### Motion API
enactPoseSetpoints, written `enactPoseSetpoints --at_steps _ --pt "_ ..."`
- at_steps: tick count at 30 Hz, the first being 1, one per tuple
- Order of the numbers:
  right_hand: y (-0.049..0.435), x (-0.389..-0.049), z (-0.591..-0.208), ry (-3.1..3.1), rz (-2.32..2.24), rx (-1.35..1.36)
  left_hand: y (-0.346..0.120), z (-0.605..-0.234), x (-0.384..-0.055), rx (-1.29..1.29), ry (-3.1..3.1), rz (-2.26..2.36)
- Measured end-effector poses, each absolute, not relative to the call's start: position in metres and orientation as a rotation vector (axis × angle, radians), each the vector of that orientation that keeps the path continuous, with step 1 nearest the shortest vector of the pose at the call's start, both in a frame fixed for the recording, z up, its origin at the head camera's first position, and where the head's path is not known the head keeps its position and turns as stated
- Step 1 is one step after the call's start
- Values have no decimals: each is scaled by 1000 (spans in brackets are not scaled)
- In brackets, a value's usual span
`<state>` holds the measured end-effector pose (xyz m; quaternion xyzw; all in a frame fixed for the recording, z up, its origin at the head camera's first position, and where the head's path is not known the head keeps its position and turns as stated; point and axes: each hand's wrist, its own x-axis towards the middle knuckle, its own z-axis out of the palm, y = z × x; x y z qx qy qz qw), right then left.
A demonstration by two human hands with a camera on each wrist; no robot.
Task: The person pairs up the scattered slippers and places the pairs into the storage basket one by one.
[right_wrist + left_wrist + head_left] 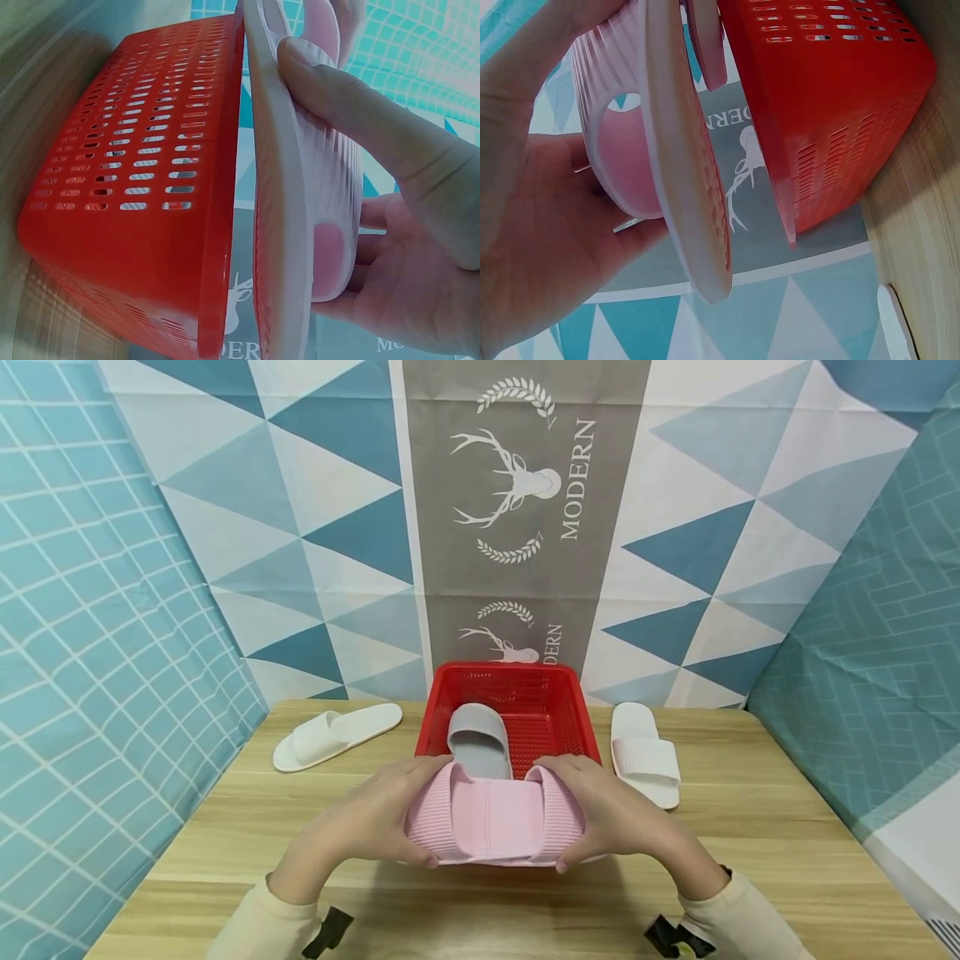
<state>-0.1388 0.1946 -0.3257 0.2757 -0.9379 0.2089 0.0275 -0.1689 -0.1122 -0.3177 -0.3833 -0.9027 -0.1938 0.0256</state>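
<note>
A pair of pink slippers [514, 818] is held between both hands over the front edge of a red basket [562, 706]. My left hand [375, 814] grips the ribbed strap at the left end, thumb at the near side and fingers over the top. The right hand [615, 810] grips the right-end strap [322, 180] the same way, thumb along the near sole edge. Both wrist views show the pink sole [679, 150] close beside the basket's rim. Inside the basket lies a grey slipper [480, 743], its near end hidden behind the pink pair.
A white slipper [337, 737] lies left of the basket on the wooden table [247, 852]. Another white slipper [647, 758] lies to its right. A patterned wall covering [337, 527] rises behind the table, and blue tiled sheeting [90, 610] borders the left side.
</note>
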Motion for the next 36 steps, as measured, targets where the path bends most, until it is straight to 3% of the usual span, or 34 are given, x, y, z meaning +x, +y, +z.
enactPoseSetpoints --at_steps 36 --pt "183 -138 -322 -2880 657 845 -103 -314 -168 -1217 -2760 -593"
